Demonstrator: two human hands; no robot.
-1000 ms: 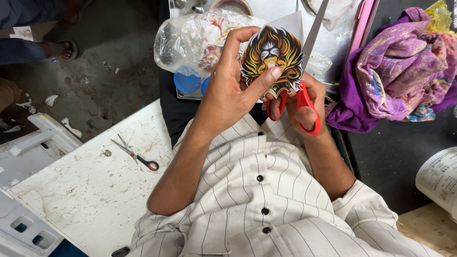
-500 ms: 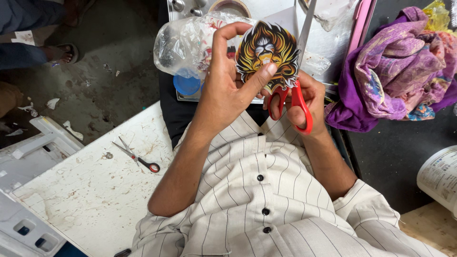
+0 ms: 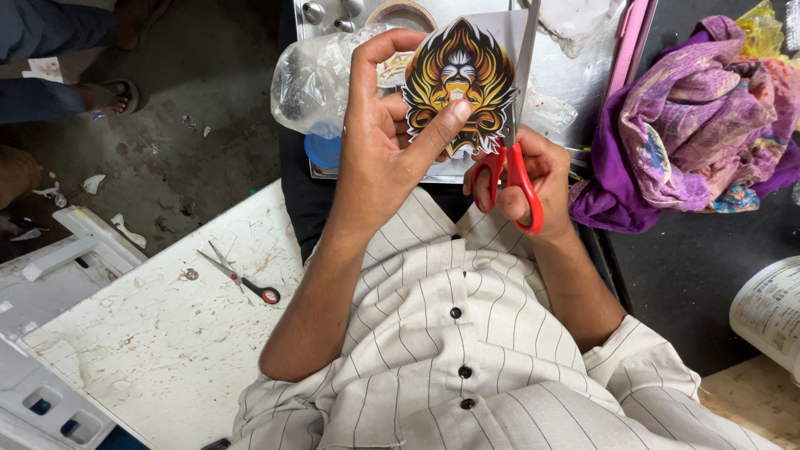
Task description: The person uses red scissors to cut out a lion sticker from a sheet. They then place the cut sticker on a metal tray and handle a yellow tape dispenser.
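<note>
Our left hand pinches the sticker, our right hand grips the scissors; we should trim close along its edge.

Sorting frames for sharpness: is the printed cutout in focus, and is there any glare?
Head view: the printed cutout and red-handled scissors are sharp under even light; mild glare on the clear plastic bag and metal tray; frame edges bend slightly.
</note>
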